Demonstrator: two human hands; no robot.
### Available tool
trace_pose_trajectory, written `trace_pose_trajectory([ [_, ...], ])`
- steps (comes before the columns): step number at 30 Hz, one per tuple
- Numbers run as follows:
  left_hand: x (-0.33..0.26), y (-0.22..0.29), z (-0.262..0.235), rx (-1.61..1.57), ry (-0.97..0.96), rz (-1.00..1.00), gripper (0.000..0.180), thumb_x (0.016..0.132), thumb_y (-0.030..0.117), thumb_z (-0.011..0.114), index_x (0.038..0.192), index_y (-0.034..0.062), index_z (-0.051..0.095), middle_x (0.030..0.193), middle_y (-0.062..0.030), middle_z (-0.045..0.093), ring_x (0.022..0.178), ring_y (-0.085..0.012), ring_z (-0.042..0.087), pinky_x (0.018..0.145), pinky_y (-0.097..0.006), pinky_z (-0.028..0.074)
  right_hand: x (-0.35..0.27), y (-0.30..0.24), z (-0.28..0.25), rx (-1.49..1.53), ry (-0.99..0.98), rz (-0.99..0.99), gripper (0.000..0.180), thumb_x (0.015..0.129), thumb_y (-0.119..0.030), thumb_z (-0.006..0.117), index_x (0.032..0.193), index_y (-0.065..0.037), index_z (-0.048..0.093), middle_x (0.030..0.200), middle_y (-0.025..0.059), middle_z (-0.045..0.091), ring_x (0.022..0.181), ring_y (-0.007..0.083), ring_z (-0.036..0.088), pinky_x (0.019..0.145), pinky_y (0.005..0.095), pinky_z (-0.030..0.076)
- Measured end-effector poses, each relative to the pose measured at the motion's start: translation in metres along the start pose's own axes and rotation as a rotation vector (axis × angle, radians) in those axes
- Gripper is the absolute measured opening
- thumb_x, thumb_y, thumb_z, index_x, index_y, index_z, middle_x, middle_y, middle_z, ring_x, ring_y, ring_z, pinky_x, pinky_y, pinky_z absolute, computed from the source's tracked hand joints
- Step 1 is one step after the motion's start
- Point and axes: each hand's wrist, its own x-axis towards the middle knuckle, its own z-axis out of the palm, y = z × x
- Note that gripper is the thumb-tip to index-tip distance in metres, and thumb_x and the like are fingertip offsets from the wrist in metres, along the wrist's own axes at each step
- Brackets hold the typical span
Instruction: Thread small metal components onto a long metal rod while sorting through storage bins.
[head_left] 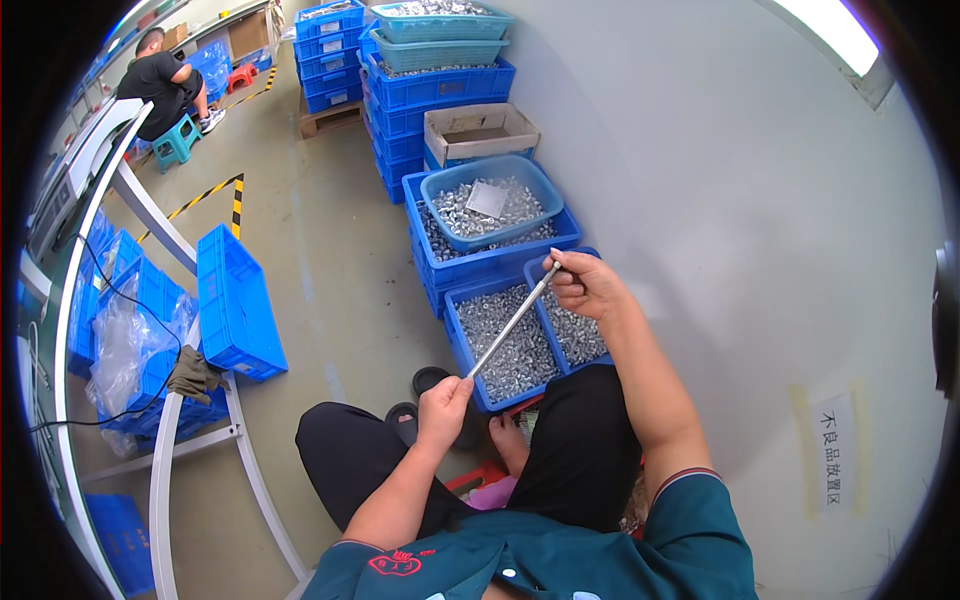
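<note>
A long, thin silvery metal rod (513, 322) runs at a slant between my two hands, over a divided blue bin (470, 385) full of small shiny metal parts. My left hand (443, 412) is closed round its lower, nearer end. At the upper, farther end, my right hand (590, 285) pinches the tip between thumb and fingers. Whether a small part sits between those fingertips is too small to tell. The heap of metal parts (507, 345) lies under the rod, and more fill the right compartment, partly behind my right hand.
Beyond the bin stands a light blue basket (432, 205) of metal parts on stacked blue crates (500, 268). A cardboard box (480, 150) and taller stacks follow. White wall (740, 200) bounds the right; a metal-framed bench (165, 480) and a blue crate (240, 320) stand left. A person sits far left.
</note>
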Motion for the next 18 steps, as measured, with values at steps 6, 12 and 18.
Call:
trace_pose_trajectory([
  [6, 0.002, 0.003, -0.001, -0.099, -0.066, 0.023, 0.032, 0.088, 0.020, 0.055, 0.064, 0.0006, 0.047, 0.055, 0.0012, 0.038, 0.054, -0.0060, 0.035, 0.048, -0.026, 0.032, 0.000, -0.001, -0.009, -0.011, -0.181, 0.004, 0.025, 0.092, -0.027, 0.049, 0.082, -0.005, 0.057, 0.055, -0.0036, 0.038, 0.041, 0.0037, 0.028, 0.035, 0.0163, 0.023],
  [12, 0.005, -0.003, 0.000, -0.126, -0.042, 0.028, 0.032, 0.089, 0.020, 0.054, 0.065, 0.0011, 0.045, 0.057, 0.0025, 0.036, 0.055, -0.0056, 0.033, 0.048, -0.025, 0.031, -0.006, 0.005, 0.014, -0.109, -0.039, -0.124, 0.032, 0.094, -0.031, 0.044, 0.094, -0.002, 0.058, 0.057, -0.0028, 0.037, 0.042, 0.0042, 0.026, 0.036, 0.0167, 0.022],
  [18, 0.007, -0.013, 0.000, -0.101, -0.001, -0.024, 0.034, 0.089, 0.021, 0.054, 0.064, 0.0016, 0.044, 0.057, 0.0026, 0.035, 0.055, -0.0063, 0.033, 0.048, -0.026, 0.030, -0.005, 0.008, 0.012, -0.506, -0.011, 0.083, 0.025, 0.091, -0.027, 0.051, 0.099, -0.003, 0.056, 0.059, -0.0039, 0.038, 0.045, 0.0034, 0.027, 0.037, 0.0181, 0.019],
])
